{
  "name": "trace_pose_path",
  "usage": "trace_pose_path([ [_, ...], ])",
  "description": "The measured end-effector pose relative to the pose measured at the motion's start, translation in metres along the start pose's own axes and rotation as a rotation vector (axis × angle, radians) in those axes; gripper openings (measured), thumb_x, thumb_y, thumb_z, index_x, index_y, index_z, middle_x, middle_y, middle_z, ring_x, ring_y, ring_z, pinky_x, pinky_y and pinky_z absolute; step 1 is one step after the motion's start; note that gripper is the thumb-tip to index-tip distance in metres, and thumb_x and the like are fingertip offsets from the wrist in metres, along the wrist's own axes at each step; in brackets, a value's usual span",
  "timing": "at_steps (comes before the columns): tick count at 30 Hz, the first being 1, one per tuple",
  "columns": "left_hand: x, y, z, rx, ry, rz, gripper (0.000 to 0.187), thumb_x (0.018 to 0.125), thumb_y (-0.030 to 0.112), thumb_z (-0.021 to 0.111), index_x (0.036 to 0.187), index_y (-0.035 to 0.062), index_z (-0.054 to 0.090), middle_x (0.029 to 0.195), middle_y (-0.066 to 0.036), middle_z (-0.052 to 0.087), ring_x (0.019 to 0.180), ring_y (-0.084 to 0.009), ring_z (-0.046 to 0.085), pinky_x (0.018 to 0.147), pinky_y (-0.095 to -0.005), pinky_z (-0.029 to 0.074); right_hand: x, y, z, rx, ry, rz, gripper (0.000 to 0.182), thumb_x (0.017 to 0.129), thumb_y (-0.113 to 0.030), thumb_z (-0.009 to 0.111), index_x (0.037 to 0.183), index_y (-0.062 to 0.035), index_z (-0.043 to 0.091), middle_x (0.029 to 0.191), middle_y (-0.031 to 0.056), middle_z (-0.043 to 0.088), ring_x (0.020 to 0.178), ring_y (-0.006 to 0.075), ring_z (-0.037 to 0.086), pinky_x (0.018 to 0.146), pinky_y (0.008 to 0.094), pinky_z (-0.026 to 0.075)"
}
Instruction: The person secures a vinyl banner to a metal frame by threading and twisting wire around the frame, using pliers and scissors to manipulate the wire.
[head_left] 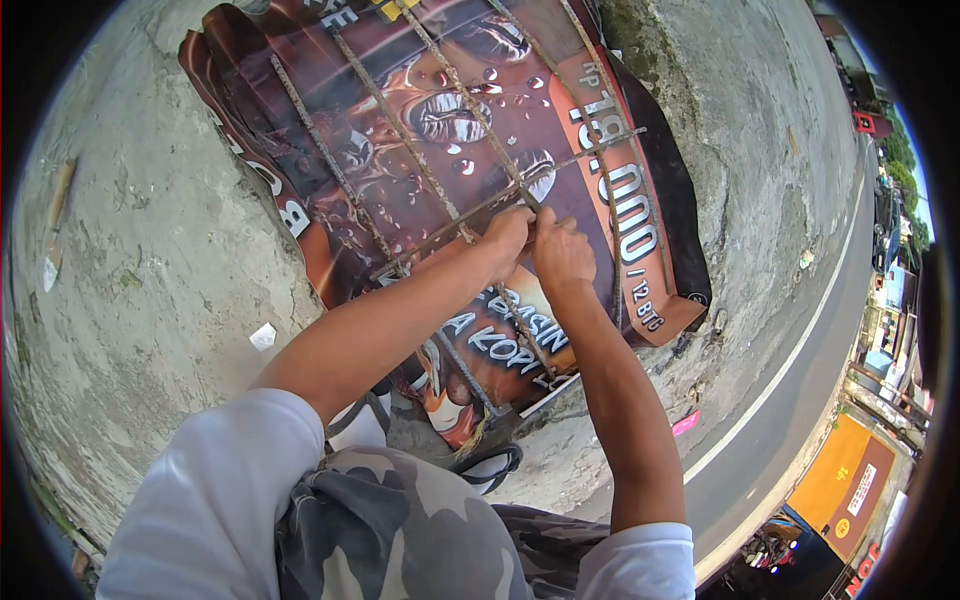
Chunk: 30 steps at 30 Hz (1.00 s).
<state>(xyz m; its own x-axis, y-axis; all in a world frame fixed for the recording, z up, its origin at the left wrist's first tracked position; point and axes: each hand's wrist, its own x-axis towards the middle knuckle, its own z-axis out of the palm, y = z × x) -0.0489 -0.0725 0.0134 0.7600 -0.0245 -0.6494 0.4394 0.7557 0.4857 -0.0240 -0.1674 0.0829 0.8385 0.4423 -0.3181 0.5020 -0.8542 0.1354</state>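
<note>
Both hands meet at a crossing of rusty metal rods, over a printed banner (420, 110) spread on the concrete ground. My left hand (508, 238) is closed at the crossing, its fingers curled down by the crossbar (590, 150). Right beside it, my right hand (562, 250) is also closed, thumb and fingers pressed together close to the same joint. Whatever small thing lies between the fingers is hidden. Several long rods (320, 140) run side by side across the banner, with the crossbar lying over them at an angle.
A wooden-handled tool (60, 205) lies on the concrete at the left. A white scrap (263, 337) is nearer my left arm. My sandalled foot (490, 468) is by the banner's lower edge. On the right are a road (790, 370) and an orange sign (840, 485).
</note>
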Motion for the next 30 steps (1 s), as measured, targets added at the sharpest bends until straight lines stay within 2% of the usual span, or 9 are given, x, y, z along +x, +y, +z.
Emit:
trace_pose_path([
  [5, 0.006, 0.022, 0.029, -0.207, 0.039, -0.142, 0.034, 0.108, 0.026, 0.036, 0.103, 0.0009, 0.058, 0.100, -0.014, 0.067, 0.091, -0.0262, 0.066, 0.084, -0.0425, 0.056, 0.001, -0.002, 0.007, -0.381, 0.160, -0.066, 0.016, 0.095, -0.021, 0.055, 0.101, -0.0075, 0.052, 0.092, 0.0135, 0.061, 0.076, 0.0276, 0.068, 0.047, 0.0420, 0.057],
  [9, 0.014, 0.029, 0.030, -0.248, 0.144, -0.149, 0.034, 0.108, 0.026, 0.036, 0.092, 0.0024, 0.055, 0.090, -0.015, 0.066, 0.078, -0.0262, 0.065, 0.072, -0.0428, 0.057, 0.000, -0.006, 0.014, -0.278, 0.189, -0.032, 0.018, 0.096, -0.025, 0.053, 0.101, -0.0075, 0.050, 0.093, 0.0123, 0.061, 0.077, 0.0275, 0.069, 0.049, 0.0403, 0.058],
  [15, 0.037, 0.007, 0.035, -0.081, 0.350, -0.050, 0.033, 0.106, 0.023, 0.043, 0.086, 0.0020, 0.059, 0.082, -0.011, 0.062, 0.069, -0.0206, 0.059, 0.064, -0.0383, 0.051, -0.004, -0.003, 0.003, -0.065, 0.081, 0.008, 0.041, 0.088, -0.030, 0.067, 0.113, -0.0054, 0.045, 0.103, 0.0147, 0.061, 0.092, 0.0302, 0.069, 0.064, 0.0359, 0.062],
  [16, 0.033, 0.009, 0.039, -0.067, 0.358, -0.040, 0.034, 0.107, 0.024, 0.042, 0.084, 0.0042, 0.057, 0.079, -0.008, 0.059, 0.068, -0.0198, 0.057, 0.063, -0.0384, 0.049, -0.005, -0.006, -0.008, 0.003, 0.025, 0.049, 0.057, 0.080, -0.029, 0.077, 0.117, -0.0043, 0.042, 0.108, 0.0150, 0.060, 0.097, 0.0316, 0.068, 0.074, 0.0350, 0.061],
  [22, 0.053, -0.016, 0.027, 0.064, 0.401, 0.049, 0.034, 0.105, 0.028, 0.047, 0.089, 0.0006, 0.059, 0.079, -0.011, 0.063, 0.065, -0.0216, 0.062, 0.058, -0.0393, 0.049, -0.009, -0.003, -0.027, 0.327, -0.051, 0.091, 0.072, 0.069, -0.027, 0.085, 0.117, -0.0016, 0.037, 0.116, 0.0200, 0.060, 0.107, 0.0407, 0.064, 0.091, 0.0455, 0.055],
  [25, 0.030, 0.000, 0.038, -0.221, 0.304, -0.008, 0.030, 0.106, 0.029, 0.046, 0.094, 0.0029, 0.054, 0.074, -0.008, 0.058, 0.061, -0.0205, 0.061, 0.054, -0.0375, 0.050, -0.006, 0.018, -0.064, 0.539, -0.292, 0.160, 0.083, 0.065, -0.027, 0.087, 0.124, 0.0029, 0.037, 0.123, 0.0247, 0.060, 0.113, 0.0429, 0.062, 0.094, 0.0457, 0.053],
  [26, 0.020, 0.009, 0.043, -0.153, 0.303, -0.021, 0.033, 0.109, 0.028, 0.036, 0.089, 0.0038, 0.048, 0.074, -0.006, 0.051, 0.064, -0.0202, 0.058, 0.059, -0.0372, 0.056, -0.003, 0.035, -0.047, 0.442, -0.137, 0.050, 0.073, 0.065, -0.033, 0.090, 0.112, 0.0065, 0.051, 0.100, 0.0248, 0.068, 0.094, 0.0395, 0.069, 0.081, 0.0459, 0.056],
  [29, 0.017, 0.009, 0.040, -0.179, 0.276, 0.008, 0.032, 0.109, 0.028, 0.036, 0.091, 0.0040, 0.047, 0.075, -0.007, 0.051, 0.064, -0.0199, 0.058, 0.058, -0.0364, 0.056, 0.022, 0.067, -0.038, 1.148, -0.769, 0.284, 0.059, 0.071, -0.032, 0.089, 0.105, 0.0058, 0.059, 0.096, 0.0198, 0.071, 0.088, 0.0315, 0.072, 0.079, 0.0446, 0.060],
  [30, 0.016, 0.007, 0.039, -0.190, 0.265, 0.004, 0.032, 0.109, 0.027, 0.036, 0.090, 0.0040, 0.047, 0.076, -0.006, 0.051, 0.064, -0.0196, 0.059, 0.058, -0.0357, 0.055, 0.023, 0.073, -0.040, 1.252, -0.835, 0.293, 0.044, 0.082, -0.027, 0.082, 0.107, 0.0039, 0.063, 0.091, 0.0155, 0.072, 0.086, 0.0252, 0.073, 0.079, 0.0433, 0.062],
])
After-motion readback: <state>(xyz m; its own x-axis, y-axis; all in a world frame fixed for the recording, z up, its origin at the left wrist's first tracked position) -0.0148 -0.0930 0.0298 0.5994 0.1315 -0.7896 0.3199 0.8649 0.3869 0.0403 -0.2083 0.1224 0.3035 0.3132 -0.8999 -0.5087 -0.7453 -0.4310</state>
